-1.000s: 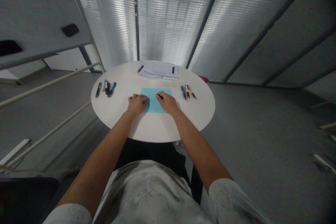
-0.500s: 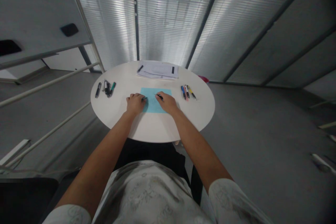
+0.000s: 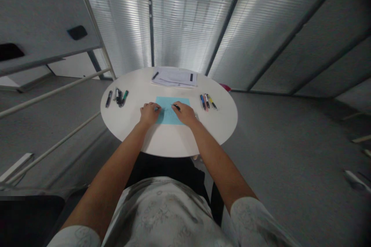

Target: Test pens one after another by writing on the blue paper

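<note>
A light-blue sheet of paper (image 3: 173, 119) lies on the white oval table, with faint marks in its middle. My right hand (image 3: 184, 113) rests on the sheet's right half, its fingers closed round a black pen (image 3: 176, 106) whose tip points left onto the paper. At the sheet's left edge is my left hand (image 3: 149, 113), fingers bent and pinched near a small dark object (image 3: 157, 108). That object is too small to name; it could be a pen cap.
Several pens and markers (image 3: 119, 97) lie on the table's left, and more pens (image 3: 206, 101) on the right. A stack of white papers (image 3: 174, 77) with dark items on it sits at the table's (image 3: 171, 144) back. A metal-framed board (image 3: 49, 11) stands at left.
My left hand's fingers and the small dark object have shifted slightly to the left. The right hand and the pen stay almost where they were.
</note>
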Demonstrator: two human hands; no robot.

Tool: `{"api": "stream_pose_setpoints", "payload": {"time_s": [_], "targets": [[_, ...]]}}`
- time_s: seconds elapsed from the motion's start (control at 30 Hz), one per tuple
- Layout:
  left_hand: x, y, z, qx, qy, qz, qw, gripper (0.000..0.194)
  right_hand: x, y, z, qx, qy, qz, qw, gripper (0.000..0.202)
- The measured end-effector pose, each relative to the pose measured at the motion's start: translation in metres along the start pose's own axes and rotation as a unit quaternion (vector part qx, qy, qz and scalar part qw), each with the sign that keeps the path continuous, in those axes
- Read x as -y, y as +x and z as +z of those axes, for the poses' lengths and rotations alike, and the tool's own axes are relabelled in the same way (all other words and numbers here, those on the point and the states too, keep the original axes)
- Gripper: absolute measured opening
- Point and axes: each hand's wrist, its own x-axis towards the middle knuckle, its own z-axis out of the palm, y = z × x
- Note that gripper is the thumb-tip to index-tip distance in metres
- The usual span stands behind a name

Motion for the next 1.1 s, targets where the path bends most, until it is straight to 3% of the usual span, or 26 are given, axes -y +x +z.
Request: {"api": "stream_pose_setpoints", "payload": {"time_s": [0.27,0.47,0.67,1.1], "targets": [[0.0028,0.0023,-0.0053,-0.016,-0.073,-0.019,0.997,0.024,0.0005,-0.0014,-0.0012,0.0,0.016,-0.02,1.0,0.033],[0.0005,0.0013,-0.0065,-0.017,-0.145,0.008,0.989,0.023,0.0017,-0.001,-0.001,0.013,0.043,-0.046,0.998,0.032],[0.0004,0.0018,-0.0015,-0.014,-0.229,0.033,0.973,0.022,0.0005,-0.001,0.0019,0.018,0.055,-0.059,0.997,0.033],[-0.0047,0.0001,-0.0061,-0.004,-0.335,0.012,0.942,0.022,0.0026,-0.0018,0.003,0.044,0.077,-0.089,0.992,0.034]]}}
